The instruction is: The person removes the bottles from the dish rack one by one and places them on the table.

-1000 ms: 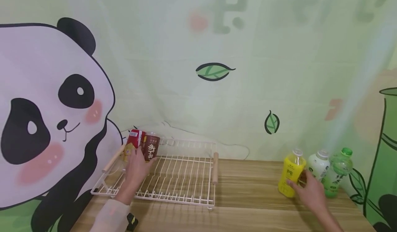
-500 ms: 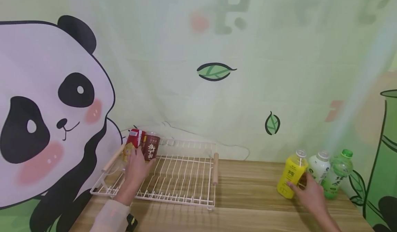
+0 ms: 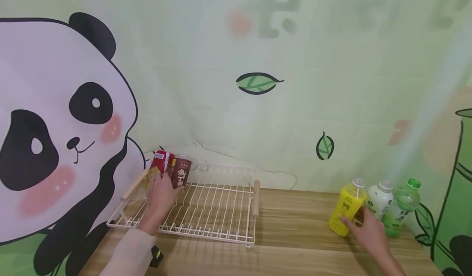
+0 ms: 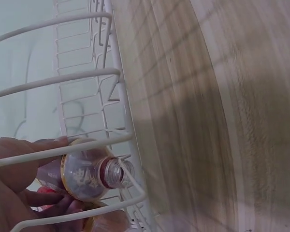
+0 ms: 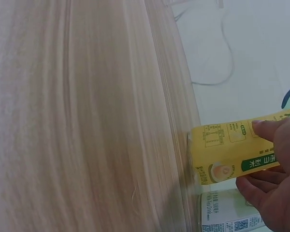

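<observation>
My left hand [image 3: 161,196] pinches a brown-labelled bottle [image 3: 182,171] at the rack's left end. In the left wrist view this bottle [image 4: 84,171] has its bare neck pointing down among the wires. Right beside it stands a red-labelled bottle [image 3: 159,161], partly covered by my fingers. On the right, my right hand [image 3: 368,231] grips a yellow bottle [image 3: 346,210], thumb in front and fingers behind. The yellow bottle leans slightly right, and its base is at the tabletop. Its printed label [image 5: 227,150] fills part of the right wrist view.
The white wire rack [image 3: 214,210] with wooden handles [image 3: 256,198] stands left of centre on the wooden table [image 3: 291,235]. Close behind my right hand are a white bottle [image 3: 380,198] and a green-capped bottle [image 3: 403,206]. A small black object [image 3: 156,256] lies near my left sleeve.
The yellow bottle has tipped slightly to the right in my right hand, its base shifting a little left. My left hand keeps its hold on the brown-labelled bottle.
</observation>
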{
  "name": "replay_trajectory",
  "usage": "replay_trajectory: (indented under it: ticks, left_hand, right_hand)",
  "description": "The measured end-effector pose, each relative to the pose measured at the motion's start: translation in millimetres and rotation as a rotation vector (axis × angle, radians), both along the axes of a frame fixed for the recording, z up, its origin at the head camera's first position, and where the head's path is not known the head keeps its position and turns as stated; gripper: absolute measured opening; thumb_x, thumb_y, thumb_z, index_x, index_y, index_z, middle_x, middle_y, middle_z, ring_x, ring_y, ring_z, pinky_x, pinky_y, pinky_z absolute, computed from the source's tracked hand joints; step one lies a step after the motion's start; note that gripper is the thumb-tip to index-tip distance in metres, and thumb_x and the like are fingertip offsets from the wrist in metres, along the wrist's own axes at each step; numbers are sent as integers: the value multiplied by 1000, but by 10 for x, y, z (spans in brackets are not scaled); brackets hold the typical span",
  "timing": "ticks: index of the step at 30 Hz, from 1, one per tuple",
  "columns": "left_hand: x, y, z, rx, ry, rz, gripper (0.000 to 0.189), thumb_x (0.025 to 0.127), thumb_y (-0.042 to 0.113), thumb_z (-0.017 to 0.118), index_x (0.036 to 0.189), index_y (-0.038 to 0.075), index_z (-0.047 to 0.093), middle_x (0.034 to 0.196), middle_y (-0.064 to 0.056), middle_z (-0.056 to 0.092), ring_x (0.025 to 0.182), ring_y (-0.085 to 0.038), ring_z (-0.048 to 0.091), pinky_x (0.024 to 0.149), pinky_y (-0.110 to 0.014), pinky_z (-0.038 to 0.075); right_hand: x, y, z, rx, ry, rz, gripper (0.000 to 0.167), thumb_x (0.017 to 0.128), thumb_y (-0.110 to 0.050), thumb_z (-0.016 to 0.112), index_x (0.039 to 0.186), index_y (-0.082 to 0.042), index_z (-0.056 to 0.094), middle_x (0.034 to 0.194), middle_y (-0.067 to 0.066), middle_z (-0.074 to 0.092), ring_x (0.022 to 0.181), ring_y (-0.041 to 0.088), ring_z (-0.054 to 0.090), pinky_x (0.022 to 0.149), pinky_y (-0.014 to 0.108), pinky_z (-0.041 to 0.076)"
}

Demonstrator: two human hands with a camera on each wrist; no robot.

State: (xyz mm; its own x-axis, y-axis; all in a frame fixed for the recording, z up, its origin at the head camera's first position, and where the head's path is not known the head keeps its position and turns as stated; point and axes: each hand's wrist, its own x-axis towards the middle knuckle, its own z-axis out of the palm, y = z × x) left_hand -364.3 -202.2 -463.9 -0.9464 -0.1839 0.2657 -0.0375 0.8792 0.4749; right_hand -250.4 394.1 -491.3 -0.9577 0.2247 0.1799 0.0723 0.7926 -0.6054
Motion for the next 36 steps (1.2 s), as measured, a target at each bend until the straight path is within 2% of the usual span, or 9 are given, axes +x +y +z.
replay_trajectory:
  ticks: [6, 15, 22, 25, 31, 34, 36]
  left_hand:
    - [-9, 24, -10, -67, 18, 16, 79, 92, 37, 84, 139, -16, 50, 138, -41, 51, 124, -57, 54, 92, -70, 53]
    - [12, 93, -14, -68, 3, -7, 83, 92, 38, 83, 146, -14, 46, 126, -38, 62, 111, -52, 65, 89, -62, 57]
    - [10, 60, -50, -57, -17, 2, 77, 92, 38, 83, 138, -14, 52, 122, -36, 65, 107, -50, 67, 86, -62, 57]
    - [13, 58, -63, -54, -17, 2, 76, 91, 39, 84, 136, -14, 53, 119, -35, 66, 103, -48, 68, 84, -61, 58]
    - [26, 73, -59, -35, -27, -22, 76, 92, 41, 84, 134, -15, 53, 116, -35, 67, 101, -47, 69, 83, -61, 59]
    - [26, 75, -42, -13, -16, -51, 80, 91, 40, 84, 140, -15, 51, 120, -35, 66, 105, -48, 68, 85, -61, 58]
    - [19, 69, -31, 4, -2, -69, 82, 91, 40, 85, 142, -13, 50, 122, -33, 66, 105, -47, 68, 85, -61, 59]
  right_hand:
    - [19, -8, -5, 18, -23, -4, 81, 103, -48, 67, 145, 17, 41, 143, 43, 49, 130, 59, 53, 102, 69, 49]
    - [6, 30, -11, 46, -16, 4, 80, 104, -47, 66, 144, 18, 41, 141, 44, 50, 127, 60, 55, 100, 68, 51]
    - [35, 14, -8, 31, -55, 16, 83, 102, -48, 68, 143, 19, 42, 141, 43, 52, 127, 59, 55, 102, 71, 48]
    - [71, 8, 2, 35, -70, 15, 83, 103, -48, 68, 143, 20, 41, 140, 44, 52, 126, 59, 55, 101, 70, 49]
    - [197, 27, 63, 55, -112, 3, 93, 102, -58, 64, 142, 23, 39, 137, 46, 53, 123, 60, 57, 95, 66, 54]
    - [274, 30, 139, 59, -101, -3, 93, 101, -58, 64, 141, 23, 40, 134, 45, 56, 117, 58, 61, 91, 63, 57]
    - [325, 18, 213, 62, -56, -7, 89, 102, -54, 66, 140, 23, 41, 131, 43, 59, 113, 56, 65, 87, 59, 60]
